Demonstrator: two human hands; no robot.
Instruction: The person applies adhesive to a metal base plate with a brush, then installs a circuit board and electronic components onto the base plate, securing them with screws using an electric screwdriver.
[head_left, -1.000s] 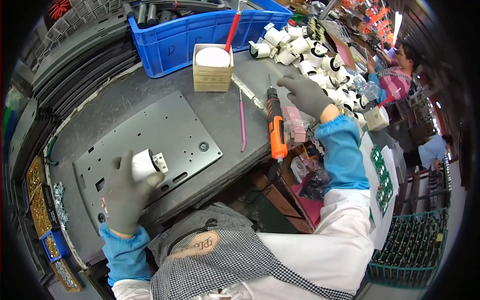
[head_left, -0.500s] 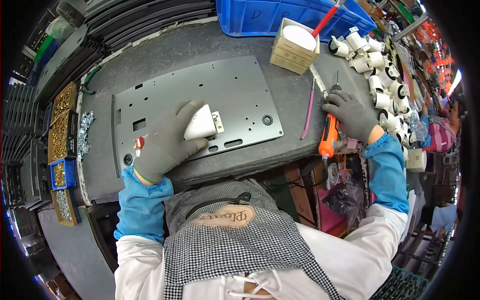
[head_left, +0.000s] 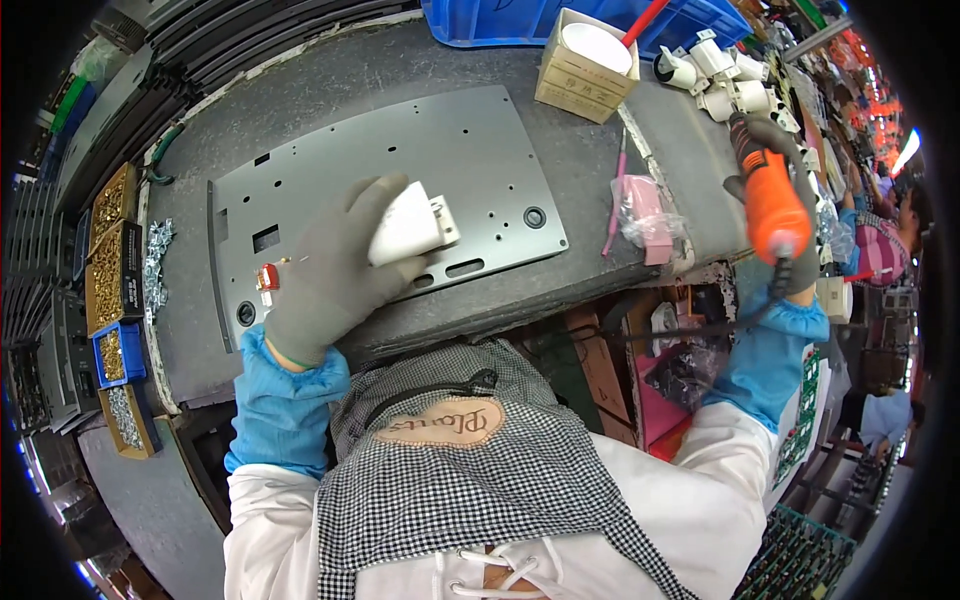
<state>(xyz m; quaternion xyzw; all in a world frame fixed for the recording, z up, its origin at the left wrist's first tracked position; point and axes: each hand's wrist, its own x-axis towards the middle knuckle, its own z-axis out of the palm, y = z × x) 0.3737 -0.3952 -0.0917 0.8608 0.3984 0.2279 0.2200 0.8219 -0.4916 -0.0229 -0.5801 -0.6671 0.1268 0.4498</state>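
Left hand (head_left: 325, 270) grips the white plastic part (head_left: 405, 225), light, rigid and smooth, by its body. Right hand (head_left: 775, 185) clasps the orange screwdriver (head_left: 772, 200).

Grey gloves (head_left: 330, 270) gripping white part (head_left: 405, 225) on grey metal plate (head_left: 480, 150), orange screwdriver (head_left: 775, 205) right of plate, blue bin (head_left: 480, 20) beyond, checked apron (head_left: 470, 500) below.

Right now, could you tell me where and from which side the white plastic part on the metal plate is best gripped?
Grip the white plastic part by its smooth rounded body, coming from above and the near side, as the left hand does. Its squared bracket end points right over the grey metal plate and gives less to hold.
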